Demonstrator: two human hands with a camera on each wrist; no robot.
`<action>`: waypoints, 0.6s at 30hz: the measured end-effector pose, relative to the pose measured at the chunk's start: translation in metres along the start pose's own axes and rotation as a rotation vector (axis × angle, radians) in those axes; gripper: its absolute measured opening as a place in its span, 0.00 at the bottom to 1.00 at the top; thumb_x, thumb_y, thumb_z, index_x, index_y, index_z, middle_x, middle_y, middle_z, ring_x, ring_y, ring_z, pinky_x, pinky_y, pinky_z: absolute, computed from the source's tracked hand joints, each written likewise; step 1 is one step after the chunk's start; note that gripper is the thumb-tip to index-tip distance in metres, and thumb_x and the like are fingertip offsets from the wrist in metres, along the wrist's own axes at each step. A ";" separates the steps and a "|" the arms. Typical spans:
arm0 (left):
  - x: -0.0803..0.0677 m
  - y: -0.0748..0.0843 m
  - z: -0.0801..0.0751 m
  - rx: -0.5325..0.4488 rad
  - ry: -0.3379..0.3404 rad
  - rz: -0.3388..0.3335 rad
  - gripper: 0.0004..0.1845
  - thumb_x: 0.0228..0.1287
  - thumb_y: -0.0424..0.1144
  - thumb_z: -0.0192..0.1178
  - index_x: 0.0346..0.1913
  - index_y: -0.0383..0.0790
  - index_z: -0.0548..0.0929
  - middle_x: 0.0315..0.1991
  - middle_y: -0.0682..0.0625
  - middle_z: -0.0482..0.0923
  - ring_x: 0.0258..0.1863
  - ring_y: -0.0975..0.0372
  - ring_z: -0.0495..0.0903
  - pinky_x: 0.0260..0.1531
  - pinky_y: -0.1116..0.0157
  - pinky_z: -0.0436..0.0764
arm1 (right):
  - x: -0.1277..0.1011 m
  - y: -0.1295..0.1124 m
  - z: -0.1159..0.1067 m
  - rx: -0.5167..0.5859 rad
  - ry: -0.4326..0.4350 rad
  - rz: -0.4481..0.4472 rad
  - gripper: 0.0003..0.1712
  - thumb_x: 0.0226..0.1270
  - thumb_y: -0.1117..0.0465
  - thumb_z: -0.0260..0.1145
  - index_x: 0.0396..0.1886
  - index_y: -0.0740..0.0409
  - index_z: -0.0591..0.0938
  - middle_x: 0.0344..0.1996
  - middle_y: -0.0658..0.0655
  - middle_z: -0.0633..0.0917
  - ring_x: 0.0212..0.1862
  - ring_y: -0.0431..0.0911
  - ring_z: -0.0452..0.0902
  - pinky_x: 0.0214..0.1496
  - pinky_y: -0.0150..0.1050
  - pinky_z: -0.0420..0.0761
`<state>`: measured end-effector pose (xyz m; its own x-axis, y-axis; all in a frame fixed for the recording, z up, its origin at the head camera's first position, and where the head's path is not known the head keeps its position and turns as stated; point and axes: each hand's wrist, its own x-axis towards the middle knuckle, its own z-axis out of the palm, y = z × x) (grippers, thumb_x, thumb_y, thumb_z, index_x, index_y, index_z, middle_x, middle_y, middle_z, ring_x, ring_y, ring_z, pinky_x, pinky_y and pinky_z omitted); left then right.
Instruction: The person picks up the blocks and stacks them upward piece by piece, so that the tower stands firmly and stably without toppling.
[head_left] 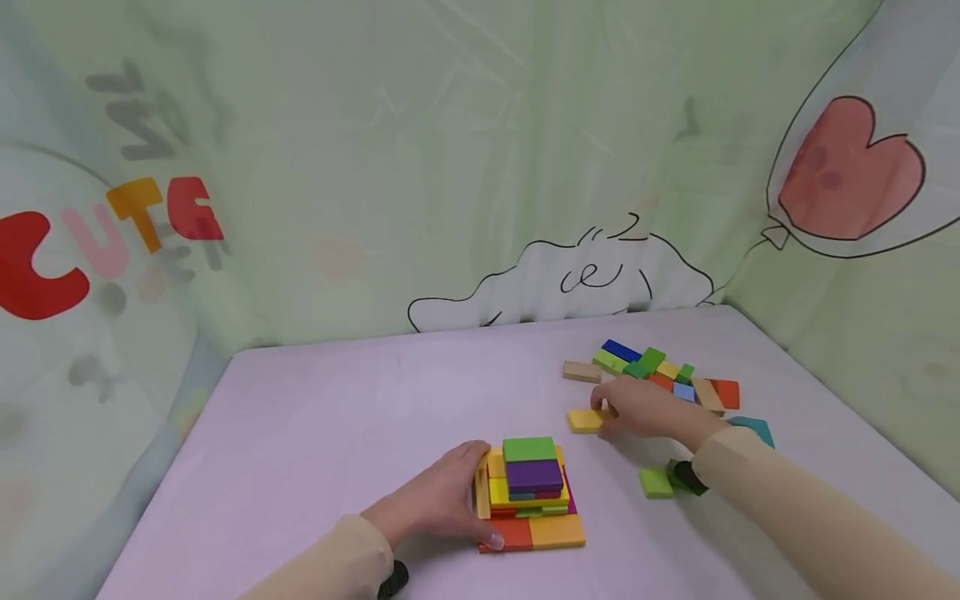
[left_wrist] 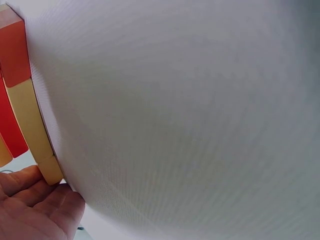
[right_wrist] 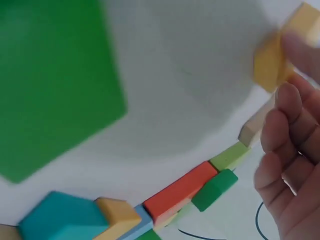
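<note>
Right hand (head_left: 643,410) pinches the flat yellow wooden block (head_left: 585,421) — best lifted level while the left hand (head_left: 438,500), fingers relaxed, steadies the stacked coloured-block tower (head_left: 531,492).

A child's play corner: cartoon curtains (head_left: 480,167) (a heart balloon, "CUTE" lettering) hang behind the surface (head_left: 337,417), with coloured blocks (head_left: 652,371) on it.

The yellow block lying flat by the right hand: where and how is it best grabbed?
The yellow block lies flat on the table, apart from the loose pile, so its top is an easy place to press but not to grip. Probably best to pinch its two short side faces, coming from above on the right, where the right hand already touches it. The left hand rests against the stack.
</note>
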<state>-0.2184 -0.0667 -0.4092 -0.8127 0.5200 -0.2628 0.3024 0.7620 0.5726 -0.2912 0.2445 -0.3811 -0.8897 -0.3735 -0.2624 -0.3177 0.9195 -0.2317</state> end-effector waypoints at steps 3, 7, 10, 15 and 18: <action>0.000 -0.001 0.000 0.009 0.006 0.011 0.59 0.44 0.56 0.83 0.76 0.39 0.62 0.76 0.44 0.63 0.75 0.53 0.65 0.77 0.50 0.66 | -0.010 0.002 0.002 0.051 -0.026 0.014 0.16 0.62 0.54 0.77 0.45 0.54 0.84 0.28 0.50 0.78 0.33 0.43 0.72 0.34 0.34 0.75; 0.000 -0.001 -0.001 0.014 0.010 0.011 0.60 0.44 0.57 0.82 0.77 0.39 0.61 0.77 0.44 0.63 0.76 0.53 0.64 0.77 0.50 0.65 | -0.017 0.003 0.005 0.055 -0.011 -0.005 0.17 0.61 0.55 0.77 0.47 0.56 0.85 0.29 0.48 0.79 0.34 0.42 0.72 0.36 0.34 0.76; 0.000 -0.001 -0.001 0.009 0.008 0.007 0.59 0.44 0.57 0.82 0.76 0.39 0.61 0.77 0.45 0.63 0.75 0.53 0.65 0.77 0.50 0.66 | -0.019 0.005 0.006 0.038 0.006 -0.002 0.18 0.61 0.56 0.78 0.46 0.58 0.85 0.31 0.48 0.80 0.35 0.42 0.73 0.38 0.35 0.80; -0.001 -0.001 -0.001 0.000 0.001 -0.005 0.59 0.44 0.57 0.82 0.76 0.40 0.61 0.76 0.45 0.64 0.75 0.53 0.65 0.76 0.50 0.66 | -0.019 0.005 0.007 0.036 0.035 0.018 0.16 0.61 0.57 0.78 0.45 0.59 0.86 0.31 0.48 0.81 0.35 0.42 0.73 0.39 0.36 0.81; 0.000 -0.001 -0.001 0.000 -0.001 -0.007 0.59 0.44 0.57 0.82 0.77 0.41 0.61 0.77 0.46 0.63 0.75 0.54 0.65 0.76 0.51 0.66 | -0.023 -0.003 0.001 0.046 0.090 -0.002 0.15 0.61 0.57 0.77 0.44 0.59 0.86 0.31 0.48 0.82 0.35 0.42 0.74 0.38 0.35 0.80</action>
<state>-0.2191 -0.0674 -0.4091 -0.8147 0.5145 -0.2675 0.2964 0.7659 0.5705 -0.2694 0.2501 -0.3750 -0.9155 -0.3611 -0.1773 -0.3061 0.9113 -0.2754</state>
